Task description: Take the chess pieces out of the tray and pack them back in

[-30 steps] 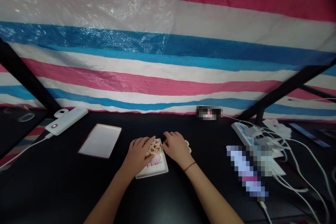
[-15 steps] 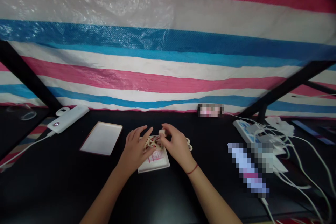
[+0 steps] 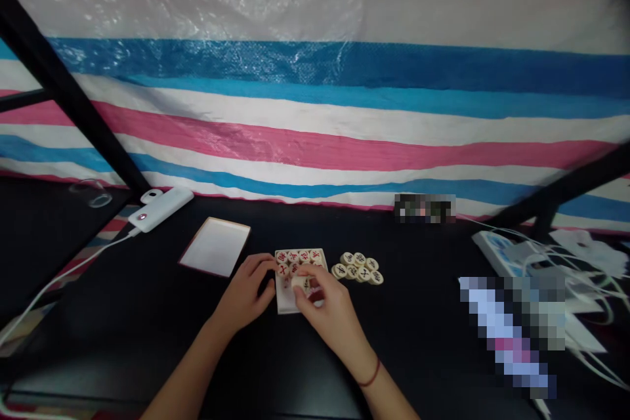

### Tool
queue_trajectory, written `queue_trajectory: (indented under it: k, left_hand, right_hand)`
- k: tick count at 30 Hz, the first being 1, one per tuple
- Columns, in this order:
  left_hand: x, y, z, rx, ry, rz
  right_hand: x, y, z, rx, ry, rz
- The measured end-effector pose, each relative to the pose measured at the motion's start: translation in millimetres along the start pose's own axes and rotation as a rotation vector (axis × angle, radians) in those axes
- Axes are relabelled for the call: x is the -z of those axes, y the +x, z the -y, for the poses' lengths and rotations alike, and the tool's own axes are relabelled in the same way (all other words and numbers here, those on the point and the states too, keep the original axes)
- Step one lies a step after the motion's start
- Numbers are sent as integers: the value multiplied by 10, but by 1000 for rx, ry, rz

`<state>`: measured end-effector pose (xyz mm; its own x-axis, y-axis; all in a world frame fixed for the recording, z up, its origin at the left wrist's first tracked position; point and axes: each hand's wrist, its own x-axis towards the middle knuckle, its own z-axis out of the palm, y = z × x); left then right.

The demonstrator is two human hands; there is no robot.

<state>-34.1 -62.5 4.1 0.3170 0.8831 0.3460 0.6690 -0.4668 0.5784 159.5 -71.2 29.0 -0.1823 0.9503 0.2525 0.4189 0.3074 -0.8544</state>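
Striped sheeting backed a black desk, where a person's right hand pinched a pale round piece between thumb and fingers, over the near half of a white box; whether the piece touched the bottom could not be told. At the box's left edge, the left hand curved with its thumb spread away from its fingers. Red-marked pieces stood in rows at the box's far end. Just right of the box, black-marked pieces lay clustered on the desk, some overlapping. A red cord circled the right wrist. Farther left, a shallow lid lay white inside up, with a cabled white device beyond it. At far right, a power strip sat among white cables, near a pixelated object.
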Motion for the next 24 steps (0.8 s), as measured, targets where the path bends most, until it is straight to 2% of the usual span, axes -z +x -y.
queue_trajectory:
  k: [4,10,16,19,24]
  left_hand:
    - [16,-7,23,46,-68,20]
    - [13,-30,-5,-21,-106,31]
    - [25,-41,-55,-127,44,94]
    - [8,-45,-77,-156,117,112]
    - [4,-53,-24,-145,72,-34]
  right_hand:
    - [-41,-31,9,40,-90,82]
    - [-125,-42,11,61,-252,234]
    - [-34,-96,-121,10,-209,149]
    - [-12,-110,-161,31,-194,141]
    - [-91,-73,-127,103,-205,161]
